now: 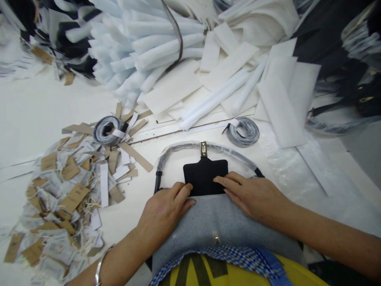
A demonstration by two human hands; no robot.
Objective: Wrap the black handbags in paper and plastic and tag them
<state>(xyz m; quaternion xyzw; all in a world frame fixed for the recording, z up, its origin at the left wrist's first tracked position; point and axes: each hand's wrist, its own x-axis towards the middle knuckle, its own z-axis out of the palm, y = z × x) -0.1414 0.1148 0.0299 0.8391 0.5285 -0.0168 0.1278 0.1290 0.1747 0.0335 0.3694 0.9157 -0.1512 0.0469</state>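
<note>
A grey handbag (220,224) lies on the white table in front of me, its black flap (205,174) with a brass clasp (203,149) pointing away. A plastic-wrapped handle (238,153) arches beyond the flap. My left hand (163,212) rests flat on the bag's left upper edge, fingers stretched toward the flap. My right hand (251,194) lies flat on the right upper edge, its fingertips touching the flap's lower corner. Neither hand grips anything.
A heap of brown and white hang tags (64,198) covers the table at left. Two coiled grey straps (108,129) (244,132) lie beyond the bag. White foam rolls and sheets (166,51) pile up at the back. Dark bags (342,47) sit at the far right.
</note>
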